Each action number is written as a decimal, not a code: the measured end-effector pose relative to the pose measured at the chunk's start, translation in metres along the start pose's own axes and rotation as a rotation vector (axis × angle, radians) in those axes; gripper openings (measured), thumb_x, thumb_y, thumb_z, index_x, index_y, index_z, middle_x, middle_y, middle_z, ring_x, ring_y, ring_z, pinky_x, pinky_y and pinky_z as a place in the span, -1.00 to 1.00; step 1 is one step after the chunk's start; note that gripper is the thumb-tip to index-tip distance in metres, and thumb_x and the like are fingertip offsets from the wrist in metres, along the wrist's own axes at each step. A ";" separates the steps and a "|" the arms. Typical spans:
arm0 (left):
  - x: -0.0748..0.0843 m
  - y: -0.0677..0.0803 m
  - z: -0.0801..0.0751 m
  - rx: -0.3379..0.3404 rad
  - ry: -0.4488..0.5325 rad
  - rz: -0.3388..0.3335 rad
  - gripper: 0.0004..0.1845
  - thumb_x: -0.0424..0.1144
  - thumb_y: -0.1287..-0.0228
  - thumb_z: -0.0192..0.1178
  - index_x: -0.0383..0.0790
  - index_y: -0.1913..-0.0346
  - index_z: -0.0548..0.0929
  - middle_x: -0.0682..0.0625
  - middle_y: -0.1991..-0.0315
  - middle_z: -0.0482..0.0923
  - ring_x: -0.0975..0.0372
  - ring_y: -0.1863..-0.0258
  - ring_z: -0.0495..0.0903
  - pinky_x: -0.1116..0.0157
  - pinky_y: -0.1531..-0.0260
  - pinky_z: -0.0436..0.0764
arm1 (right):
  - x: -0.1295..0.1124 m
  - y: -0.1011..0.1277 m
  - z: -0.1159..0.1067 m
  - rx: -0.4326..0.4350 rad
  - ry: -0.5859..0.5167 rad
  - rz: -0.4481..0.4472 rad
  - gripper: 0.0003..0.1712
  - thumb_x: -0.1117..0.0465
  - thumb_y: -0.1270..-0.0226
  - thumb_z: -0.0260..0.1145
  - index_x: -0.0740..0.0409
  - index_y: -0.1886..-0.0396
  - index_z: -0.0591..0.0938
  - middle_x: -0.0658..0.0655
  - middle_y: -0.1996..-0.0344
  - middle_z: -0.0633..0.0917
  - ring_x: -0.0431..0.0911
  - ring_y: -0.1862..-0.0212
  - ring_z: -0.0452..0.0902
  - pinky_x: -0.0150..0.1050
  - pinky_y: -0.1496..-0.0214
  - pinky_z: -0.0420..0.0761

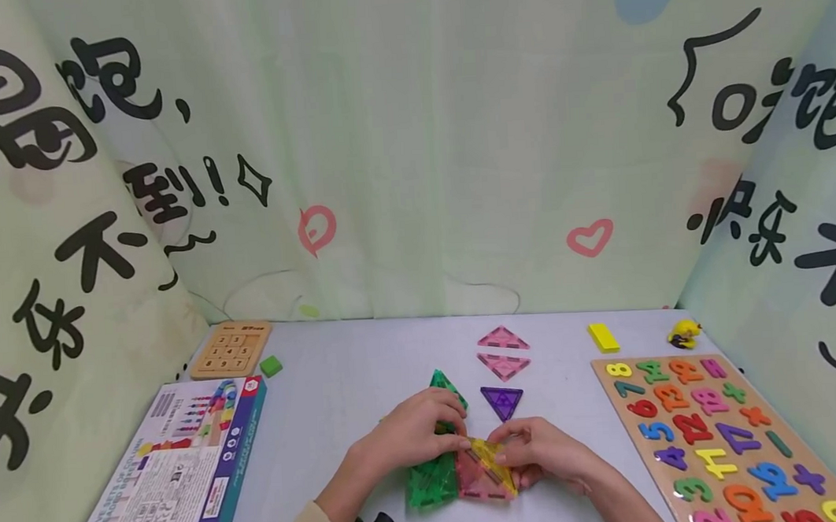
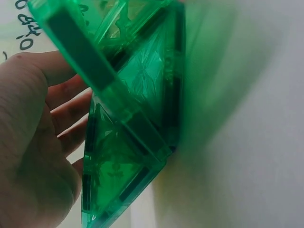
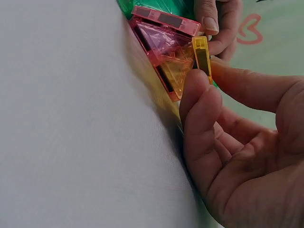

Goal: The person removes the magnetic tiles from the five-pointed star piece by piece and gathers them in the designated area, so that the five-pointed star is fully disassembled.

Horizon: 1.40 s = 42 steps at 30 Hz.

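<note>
Translucent magnetic tiles stand joined on the table: green tiles (image 1: 432, 481) on the left, a pink tile (image 1: 481, 485) beside them. My right hand (image 1: 545, 455) pinches a yellow triangular magnetic tile (image 3: 202, 54) between thumb and fingers, against the pink tile (image 3: 164, 20). Reaching over the green tiles, my left hand (image 1: 423, 426) has curled fingers, their tips at the yellow tile's upper corner. Green tiles (image 2: 142, 76) cover part of that hand in the left wrist view. Beyond the build lie a purple triangle tile (image 1: 502, 403) and two pink triangle tiles (image 1: 504, 365).
A boxed set (image 1: 166, 463) lies at the left, with a wooden number board (image 1: 231, 350) and green block (image 1: 271, 366) behind it. To the right is a letter-and-number puzzle board (image 1: 682, 428). A yellow block (image 1: 602, 338) and small yellow toy (image 1: 684, 334) lie behind that board.
</note>
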State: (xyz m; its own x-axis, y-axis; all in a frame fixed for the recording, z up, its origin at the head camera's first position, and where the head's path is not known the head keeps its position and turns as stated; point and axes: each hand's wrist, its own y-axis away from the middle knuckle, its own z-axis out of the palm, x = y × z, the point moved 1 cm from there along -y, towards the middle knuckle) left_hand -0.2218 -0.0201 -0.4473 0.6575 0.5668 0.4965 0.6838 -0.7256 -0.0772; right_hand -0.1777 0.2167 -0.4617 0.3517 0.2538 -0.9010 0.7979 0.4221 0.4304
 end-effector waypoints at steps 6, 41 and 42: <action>0.000 -0.001 0.000 -0.014 -0.014 0.009 -0.86 0.09 -0.28 0.31 0.16 0.30 0.75 0.23 -0.07 0.62 0.33 -0.22 0.49 0.23 -0.30 0.48 | 0.004 -0.002 -0.004 -0.030 -0.129 0.007 -0.63 0.24 -0.27 0.37 0.28 -0.01 0.52 -0.07 0.49 0.69 -0.30 0.54 0.55 -0.46 0.44 0.58; 0.001 0.002 0.000 -0.055 -0.018 0.072 -0.93 0.01 -0.30 0.31 0.19 0.28 0.74 0.23 -0.07 0.64 0.28 -0.33 0.42 0.20 -0.39 0.39 | -0.010 -0.001 -0.107 0.731 0.448 0.023 -0.51 0.25 -0.44 0.13 0.36 -0.29 0.50 0.43 -0.20 0.53 0.12 -0.04 0.43 -0.27 0.06 0.56; 0.001 0.002 0.000 -0.053 -0.017 0.075 -0.94 0.01 -0.30 0.31 0.19 0.28 0.74 0.23 -0.06 0.65 0.28 -0.33 0.42 0.20 -0.39 0.39 | -0.011 -0.004 -0.109 0.744 0.462 0.028 -0.51 0.24 -0.43 0.14 0.37 -0.28 0.51 0.44 -0.19 0.54 0.13 -0.03 0.43 -0.24 0.05 0.57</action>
State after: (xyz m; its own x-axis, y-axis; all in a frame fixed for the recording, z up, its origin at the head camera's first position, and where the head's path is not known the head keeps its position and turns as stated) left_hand -0.2199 -0.0204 -0.4470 0.7116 0.5166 0.4762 0.6154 -0.7853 -0.0678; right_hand -0.2382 0.3075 -0.4472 0.2714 0.6505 -0.7093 0.9608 -0.2262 0.1602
